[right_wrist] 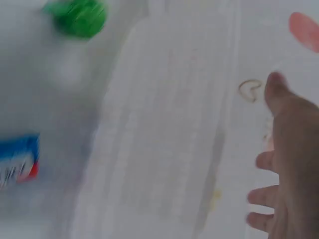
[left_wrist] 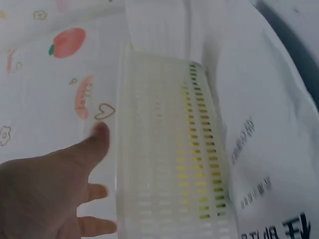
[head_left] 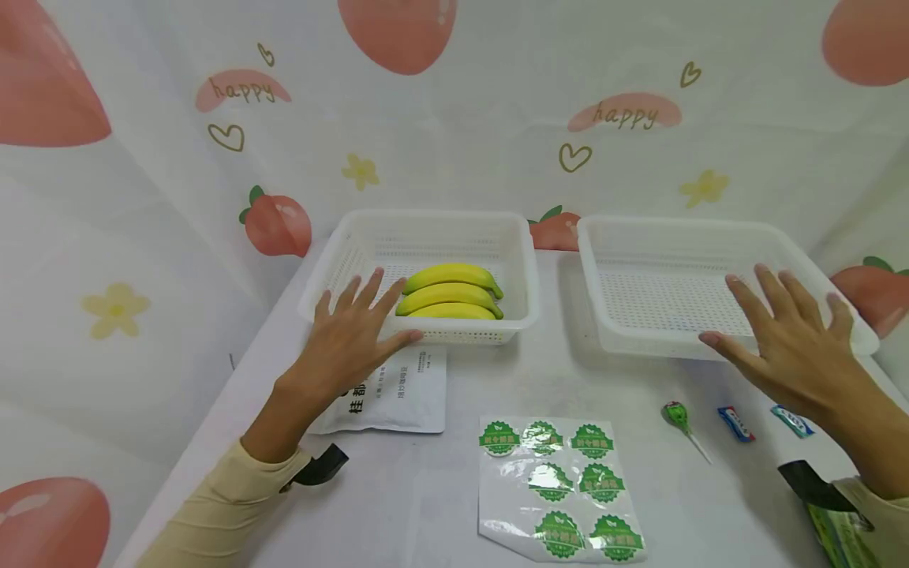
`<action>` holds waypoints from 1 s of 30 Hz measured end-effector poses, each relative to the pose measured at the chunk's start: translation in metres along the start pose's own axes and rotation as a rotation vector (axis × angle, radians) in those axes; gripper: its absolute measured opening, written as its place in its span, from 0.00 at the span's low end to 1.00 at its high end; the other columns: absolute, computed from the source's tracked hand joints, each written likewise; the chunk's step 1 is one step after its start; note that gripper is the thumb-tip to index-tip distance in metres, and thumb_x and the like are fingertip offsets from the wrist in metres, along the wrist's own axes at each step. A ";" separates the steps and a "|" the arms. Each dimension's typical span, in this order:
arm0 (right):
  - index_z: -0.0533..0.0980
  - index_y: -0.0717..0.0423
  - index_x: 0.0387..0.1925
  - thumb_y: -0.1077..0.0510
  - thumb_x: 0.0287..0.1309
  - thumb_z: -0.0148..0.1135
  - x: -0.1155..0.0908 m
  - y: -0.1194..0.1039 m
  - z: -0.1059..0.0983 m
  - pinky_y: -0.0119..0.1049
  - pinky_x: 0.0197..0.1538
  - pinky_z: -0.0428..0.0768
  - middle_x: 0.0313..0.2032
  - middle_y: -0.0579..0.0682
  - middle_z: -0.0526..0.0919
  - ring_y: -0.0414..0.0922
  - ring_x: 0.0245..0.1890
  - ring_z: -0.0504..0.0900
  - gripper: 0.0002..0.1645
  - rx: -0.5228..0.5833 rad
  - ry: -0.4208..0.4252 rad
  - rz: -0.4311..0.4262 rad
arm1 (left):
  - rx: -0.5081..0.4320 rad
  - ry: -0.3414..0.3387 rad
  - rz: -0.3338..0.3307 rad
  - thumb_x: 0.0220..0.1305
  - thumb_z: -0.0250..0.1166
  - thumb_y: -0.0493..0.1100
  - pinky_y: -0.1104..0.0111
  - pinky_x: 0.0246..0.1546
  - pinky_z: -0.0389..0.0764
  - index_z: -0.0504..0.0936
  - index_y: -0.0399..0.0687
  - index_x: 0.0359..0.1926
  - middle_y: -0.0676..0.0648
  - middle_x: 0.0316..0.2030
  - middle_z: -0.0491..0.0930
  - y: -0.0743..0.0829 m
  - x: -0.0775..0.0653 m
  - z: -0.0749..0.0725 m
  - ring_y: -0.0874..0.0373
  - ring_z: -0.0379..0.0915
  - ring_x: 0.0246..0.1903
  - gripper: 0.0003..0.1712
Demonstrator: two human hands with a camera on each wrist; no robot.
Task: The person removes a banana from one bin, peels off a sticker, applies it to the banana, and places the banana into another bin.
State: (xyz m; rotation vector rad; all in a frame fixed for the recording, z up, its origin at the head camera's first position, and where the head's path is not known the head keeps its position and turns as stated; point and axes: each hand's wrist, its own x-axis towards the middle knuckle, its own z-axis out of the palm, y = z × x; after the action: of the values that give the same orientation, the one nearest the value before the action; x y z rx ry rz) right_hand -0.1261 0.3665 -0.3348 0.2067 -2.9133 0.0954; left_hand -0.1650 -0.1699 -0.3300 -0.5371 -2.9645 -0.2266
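Note:
My left hand (head_left: 348, 339), fingers spread, is over the front left of a white basket (head_left: 529, 315) that holds several yellow bananas (head_left: 450, 298). In the left wrist view the bananas' yellow shows through the slots of the basket wall (left_wrist: 164, 149). Beneath that hand, a white pouch (head_left: 405, 398) with dark print lies in front of the basket. My right hand (head_left: 802, 347), also with spread fingers, is over the front right of a second white basket (head_left: 639, 343), whose slotted floor shows bare. Neither hand holds anything.
In front of the right basket lie a green lollipop (head_left: 677, 416), a blue-and-red wrapped candy (head_left: 736, 424) and a teal-and-white one (head_left: 791, 421). A sheet of green round stickers (head_left: 507, 505) lies front centre. A green packet (head_left: 845, 536) is partly under the right sleeve.

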 end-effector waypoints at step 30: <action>0.76 0.57 0.70 0.45 0.75 0.62 0.127 -0.235 0.016 0.54 0.65 0.79 0.66 0.55 0.81 0.54 0.64 0.80 0.30 0.737 -0.333 -0.359 | -0.370 -0.113 -0.021 0.72 0.69 0.59 0.50 0.59 0.76 0.87 0.54 0.64 0.48 0.60 0.86 0.008 0.022 0.004 0.45 0.78 0.62 0.26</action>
State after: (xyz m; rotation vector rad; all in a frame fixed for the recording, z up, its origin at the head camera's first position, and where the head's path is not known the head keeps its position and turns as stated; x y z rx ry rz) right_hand -0.2176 0.1167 -0.3108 0.9268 -2.9472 1.1671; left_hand -0.1827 -0.1544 -0.3292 -0.5738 -3.0500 -0.7823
